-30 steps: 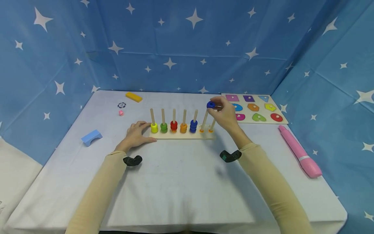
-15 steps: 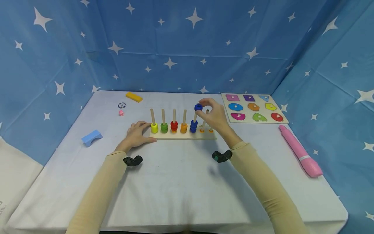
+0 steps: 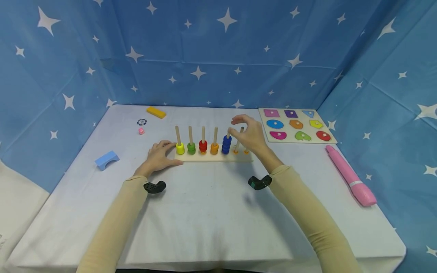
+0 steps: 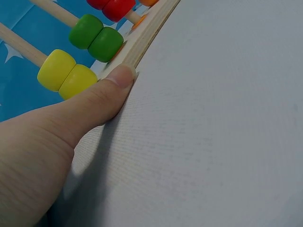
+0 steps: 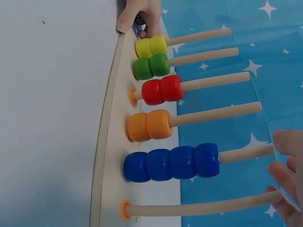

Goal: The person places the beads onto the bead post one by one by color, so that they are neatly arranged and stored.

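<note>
One white table (image 3: 211,212) w/ blue star-print backdrop (image 3: 218,49).

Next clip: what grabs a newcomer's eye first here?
The wooden peg board at mid-table, with yellow, green, red and orange beads in twos and a taller stack of blue beads on its fifth peg. The right hand hovers open just above that peg, while the left hand rests against the board's left end. Behind on the right lies a shape puzzle.
</note>
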Tool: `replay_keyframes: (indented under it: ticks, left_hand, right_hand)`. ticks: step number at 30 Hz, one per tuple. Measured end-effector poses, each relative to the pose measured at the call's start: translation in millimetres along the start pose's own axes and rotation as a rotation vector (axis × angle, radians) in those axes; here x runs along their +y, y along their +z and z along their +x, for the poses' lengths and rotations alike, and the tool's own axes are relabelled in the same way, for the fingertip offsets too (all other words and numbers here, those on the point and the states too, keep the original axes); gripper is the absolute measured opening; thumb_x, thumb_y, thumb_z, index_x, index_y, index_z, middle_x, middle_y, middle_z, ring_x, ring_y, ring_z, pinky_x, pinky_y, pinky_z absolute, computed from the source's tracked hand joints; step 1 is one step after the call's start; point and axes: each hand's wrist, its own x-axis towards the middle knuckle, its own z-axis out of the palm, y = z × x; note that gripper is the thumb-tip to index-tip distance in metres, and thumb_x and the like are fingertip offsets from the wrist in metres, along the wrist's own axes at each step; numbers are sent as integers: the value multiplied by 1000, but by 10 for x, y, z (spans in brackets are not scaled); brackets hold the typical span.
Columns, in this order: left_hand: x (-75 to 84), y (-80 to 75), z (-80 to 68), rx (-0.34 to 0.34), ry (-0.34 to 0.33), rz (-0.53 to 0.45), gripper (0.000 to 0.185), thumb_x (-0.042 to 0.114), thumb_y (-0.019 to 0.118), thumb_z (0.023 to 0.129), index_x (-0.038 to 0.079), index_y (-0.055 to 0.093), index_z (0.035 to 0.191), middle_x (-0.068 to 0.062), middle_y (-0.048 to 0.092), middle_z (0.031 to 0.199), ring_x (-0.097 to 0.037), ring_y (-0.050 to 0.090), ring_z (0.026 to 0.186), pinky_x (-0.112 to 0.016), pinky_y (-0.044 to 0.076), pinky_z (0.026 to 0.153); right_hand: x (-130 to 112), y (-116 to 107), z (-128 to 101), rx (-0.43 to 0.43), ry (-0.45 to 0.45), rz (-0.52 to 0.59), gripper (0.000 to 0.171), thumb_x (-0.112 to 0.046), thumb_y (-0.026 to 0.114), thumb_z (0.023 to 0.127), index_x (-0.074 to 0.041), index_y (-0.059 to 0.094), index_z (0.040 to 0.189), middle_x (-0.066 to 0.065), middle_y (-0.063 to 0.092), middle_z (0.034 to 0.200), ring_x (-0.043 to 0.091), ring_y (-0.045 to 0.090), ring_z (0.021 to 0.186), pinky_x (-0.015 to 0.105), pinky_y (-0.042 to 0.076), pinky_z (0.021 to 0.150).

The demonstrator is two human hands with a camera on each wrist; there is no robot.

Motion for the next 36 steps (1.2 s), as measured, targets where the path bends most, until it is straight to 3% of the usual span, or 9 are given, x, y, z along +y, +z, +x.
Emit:
replay_keyframes:
  ticks: [12, 23, 28, 36]
  left_hand:
    - [15, -10, -27, 4, -2, 1, 95, 58, 74, 71, 11, 37, 145, -18, 29, 145, -38, 26, 125, -53, 23, 98]
    - [19, -8, -2, -1, -15, 1, 95, 58, 73, 71, 12, 37, 145, -17, 28, 146, -38, 27, 124, -53, 24, 99]
    - [22, -13, 7, 0, -13, -5, 96, 59, 73, 71, 12, 37, 145, -17, 28, 146, -38, 27, 124, -53, 24, 99]
    - [21, -16, -3, -17, -22, -9, 95, 58, 74, 71, 13, 37, 146, -16, 28, 146, -37, 26, 124, -52, 23, 99]
  right_hand:
    - [32, -31, -33, -10, 7, 30, 36, -25, 72, 84, -8, 61, 114, 5, 66, 106, 21, 56, 108, 44, 40, 95]
    - [294, -349, -158, -4, -50, 44, 37, -15, 71, 84, -2, 60, 116, 10, 62, 114, 25, 55, 111, 43, 40, 98]
    - [483, -475, -291, -2, -18, 39, 42, -14, 71, 85, -1, 57, 121, 12, 60, 119, 26, 53, 113, 42, 41, 97]
    - [846, -517, -625, -36, 111, 68, 43, -13, 71, 85, 0, 54, 123, 14, 59, 120, 28, 53, 115, 44, 42, 96]
